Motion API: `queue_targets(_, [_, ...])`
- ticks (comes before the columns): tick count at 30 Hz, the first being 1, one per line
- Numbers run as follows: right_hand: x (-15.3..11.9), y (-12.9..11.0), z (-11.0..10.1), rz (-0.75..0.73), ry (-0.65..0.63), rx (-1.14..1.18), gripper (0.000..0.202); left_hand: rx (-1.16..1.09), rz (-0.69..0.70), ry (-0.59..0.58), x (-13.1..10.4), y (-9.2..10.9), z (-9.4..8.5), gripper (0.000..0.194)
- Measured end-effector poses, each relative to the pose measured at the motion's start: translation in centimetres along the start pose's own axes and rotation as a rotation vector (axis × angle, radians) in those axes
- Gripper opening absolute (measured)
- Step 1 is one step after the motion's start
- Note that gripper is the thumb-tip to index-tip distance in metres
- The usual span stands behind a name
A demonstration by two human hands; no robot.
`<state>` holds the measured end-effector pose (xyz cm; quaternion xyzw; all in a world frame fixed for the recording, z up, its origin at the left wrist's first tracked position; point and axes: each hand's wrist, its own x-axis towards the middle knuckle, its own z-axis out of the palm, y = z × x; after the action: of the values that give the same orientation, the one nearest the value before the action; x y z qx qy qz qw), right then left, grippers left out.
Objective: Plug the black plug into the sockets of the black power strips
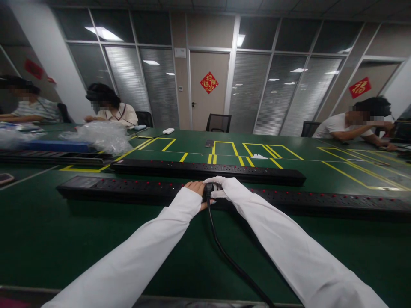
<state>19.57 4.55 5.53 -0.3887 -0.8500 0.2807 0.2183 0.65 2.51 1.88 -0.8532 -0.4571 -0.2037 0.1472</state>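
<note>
A long black power strip with a row of red-dotted sockets lies across the green table in front of me. My left hand, bare below a white sleeve, is wrapped round the strip near its middle, its thumb along the near side. Right beside it, my right hand, in a white glove, curls its fingers round a black plug at the strip's top. From the plug a thick black cable runs down toward me. Whether the plug's pins sit in a socket is hidden.
Behind lies a second black power strip. Clear plastic wrap, a blue box and more strips are at left. Yellow tape outlines mark the table. Other people sit at the far left and right.
</note>
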Motion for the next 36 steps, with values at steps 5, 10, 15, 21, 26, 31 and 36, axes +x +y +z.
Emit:
queue_targets(5, [-0.1, 0.1, 0.1, 0.003, 0.015, 0.015, 0.049, 0.006, 0.027, -0.003, -0.3, 0.0, -0.1, 0.045])
queue_targets(10, [0.0, 0.3, 0.3, 0.014, 0.029, 0.018, 0.050, -0.003, 0.000, 0.009, -0.3, 0.1, -0.4, 0.046])
queue_targets(15, [0.0, 0.3, 0.0, 0.011, 0.007, 0.024, 0.050, -0.006, 0.027, 0.001, -0.4, 0.2, -0.7, 0.043])
queue_targets(21, [0.0, 0.2, 0.1, 0.006, 0.017, 0.023, 0.048, -0.009, 0.005, 0.003, -0.3, 0.1, -0.4, 0.042])
queue_targets(26, [-0.4, -0.3, 0.3, 0.015, 0.082, 0.013, 0.049, 0.007, -0.011, -0.015, 0.1, -0.1, 0.6, 0.039])
queue_targets(31, [-0.3, -0.1, 0.3, -0.002, 0.051, 0.019, 0.054, 0.004, -0.026, -0.033, 0.3, -0.5, 1.5, 0.040])
queue_targets(36, [0.1, 0.6, 0.4, -0.011, 0.044, 0.019, 0.058, 0.006, -0.001, -0.042, -0.1, -0.4, 1.1, 0.037])
